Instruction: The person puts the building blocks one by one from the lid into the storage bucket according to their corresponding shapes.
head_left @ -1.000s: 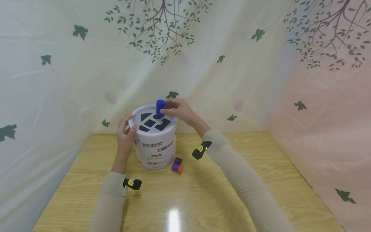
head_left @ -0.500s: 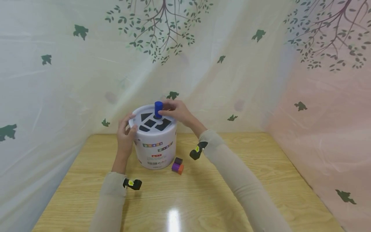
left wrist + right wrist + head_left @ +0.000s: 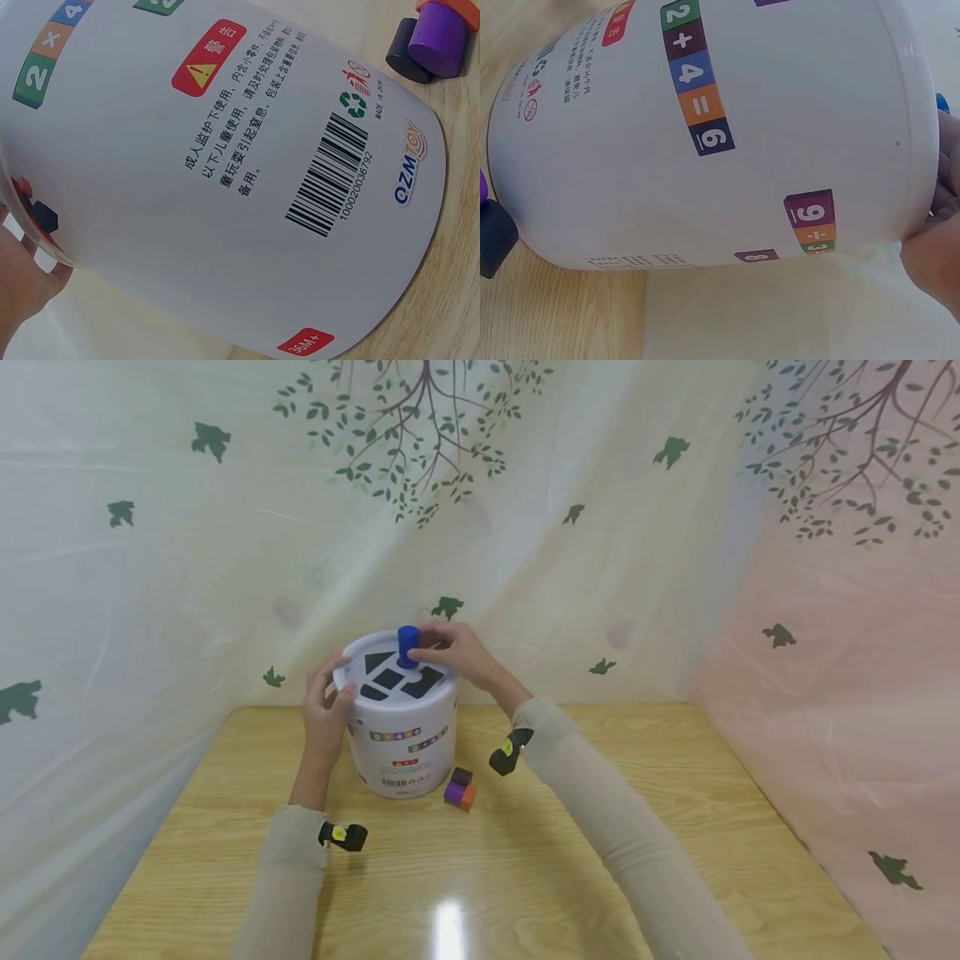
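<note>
A white toy bucket with shaped holes in its lid stands near the back of the table. My right hand pinches a blue cylinder block upright, its lower end right at the round hole in the lid. In the right wrist view only a sliver of the blue block shows past the bucket's rim. My left hand grips the left side of the bucket's rim, thumb in front and fingers at the back; the left wrist view shows part of this hand at the rim.
Beside the bucket's base on the right lie a purple block, an orange block and a black block. The wooden table ends behind the bucket at a printed cloth backdrop.
My right hand has moved slightly left and down with the blue cylinder block, bringing its lower end to the round hole. The left hand and the bucket have stayed in place.
</note>
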`<state>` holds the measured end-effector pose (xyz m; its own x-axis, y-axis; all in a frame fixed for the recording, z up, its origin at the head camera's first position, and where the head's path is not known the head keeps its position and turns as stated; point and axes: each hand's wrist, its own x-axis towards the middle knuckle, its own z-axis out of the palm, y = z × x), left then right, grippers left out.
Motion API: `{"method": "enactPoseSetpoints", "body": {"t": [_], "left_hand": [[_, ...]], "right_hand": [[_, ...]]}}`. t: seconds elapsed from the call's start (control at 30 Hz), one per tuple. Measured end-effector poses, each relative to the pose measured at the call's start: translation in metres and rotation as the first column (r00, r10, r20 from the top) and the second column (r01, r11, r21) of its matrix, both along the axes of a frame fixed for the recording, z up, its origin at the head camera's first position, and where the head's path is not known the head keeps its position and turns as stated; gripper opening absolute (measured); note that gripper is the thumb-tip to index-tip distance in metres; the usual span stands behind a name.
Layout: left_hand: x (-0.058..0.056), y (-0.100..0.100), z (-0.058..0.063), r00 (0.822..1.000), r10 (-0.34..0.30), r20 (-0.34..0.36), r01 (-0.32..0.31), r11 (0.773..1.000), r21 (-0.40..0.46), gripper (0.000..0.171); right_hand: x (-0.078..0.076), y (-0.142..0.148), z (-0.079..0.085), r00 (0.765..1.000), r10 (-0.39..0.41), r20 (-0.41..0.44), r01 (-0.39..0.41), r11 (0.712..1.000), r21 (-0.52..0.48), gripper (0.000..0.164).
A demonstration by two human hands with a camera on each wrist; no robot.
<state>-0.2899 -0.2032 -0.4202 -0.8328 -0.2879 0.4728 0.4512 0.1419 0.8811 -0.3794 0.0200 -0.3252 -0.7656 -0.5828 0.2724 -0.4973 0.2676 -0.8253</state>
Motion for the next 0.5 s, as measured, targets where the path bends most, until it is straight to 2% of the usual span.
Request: {"method": "enactPoseSetpoints", "body": {"t": [0.33, 0.5], "left_hand": [[0.0000, -0.0007, 0.0012, 1.000, -0.008, 0.008, 0.008, 1.000, 0.005, 0.051], [0.0053, 0.0024, 0.0066, 0.999, -0.011, 0.031, 0.011, 1.000, 0.005, 0.053]], "right_hand": [[0.0003, -0.0023, -0.0020, 1.000, -0.029, -0.002, 0.029, 0.999, 0.024, 0.042], [0.0001, -0.0022, -0.0036, 0.999, -0.039, -0.002, 0.039, 0.999, 0.029, 0.041]]}}
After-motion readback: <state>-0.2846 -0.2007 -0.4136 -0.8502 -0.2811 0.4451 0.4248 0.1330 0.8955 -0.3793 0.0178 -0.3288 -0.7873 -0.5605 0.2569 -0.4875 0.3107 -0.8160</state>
